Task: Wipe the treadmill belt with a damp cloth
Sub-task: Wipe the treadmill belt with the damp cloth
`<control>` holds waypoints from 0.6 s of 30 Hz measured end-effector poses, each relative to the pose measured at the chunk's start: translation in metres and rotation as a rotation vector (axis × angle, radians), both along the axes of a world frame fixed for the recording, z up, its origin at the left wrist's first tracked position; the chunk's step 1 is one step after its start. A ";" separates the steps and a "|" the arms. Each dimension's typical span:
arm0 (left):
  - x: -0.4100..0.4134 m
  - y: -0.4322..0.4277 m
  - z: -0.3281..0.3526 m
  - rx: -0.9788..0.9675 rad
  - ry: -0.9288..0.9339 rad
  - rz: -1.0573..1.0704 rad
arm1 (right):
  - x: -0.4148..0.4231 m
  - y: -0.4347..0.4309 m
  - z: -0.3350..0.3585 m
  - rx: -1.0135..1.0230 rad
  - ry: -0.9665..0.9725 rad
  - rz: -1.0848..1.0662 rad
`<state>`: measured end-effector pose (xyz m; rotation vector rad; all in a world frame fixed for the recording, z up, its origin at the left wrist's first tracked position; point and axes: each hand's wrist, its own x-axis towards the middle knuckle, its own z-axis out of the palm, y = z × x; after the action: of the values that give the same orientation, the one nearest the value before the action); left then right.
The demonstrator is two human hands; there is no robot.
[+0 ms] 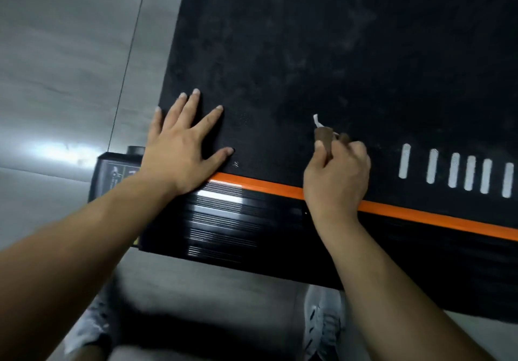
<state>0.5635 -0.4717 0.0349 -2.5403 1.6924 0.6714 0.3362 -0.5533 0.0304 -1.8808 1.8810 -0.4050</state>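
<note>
Bunched cloth (323, 136) is gripped in curled fingers of right hand (336, 175) on belt (308, 38); left hand (182, 147) is laid flat, fingers straight; smears beyond the fingertips are best wiped in overlapping strokes.

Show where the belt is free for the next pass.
Free: the dusty black treadmill belt beyond both hands, and the gap between the flat left hand and the right hand gripping the small brown cloth. Crowded: the orange side stripe, under both wrists.
</note>
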 end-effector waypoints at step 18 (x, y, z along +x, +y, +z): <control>0.178 0.043 -0.014 -0.073 0.411 -0.015 | 0.222 0.082 -0.001 -0.011 -0.033 -0.031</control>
<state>0.7416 -0.4288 0.0208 -2.5656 1.8713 1.2234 0.5583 -0.4715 0.0293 -1.8430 1.8914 -0.4547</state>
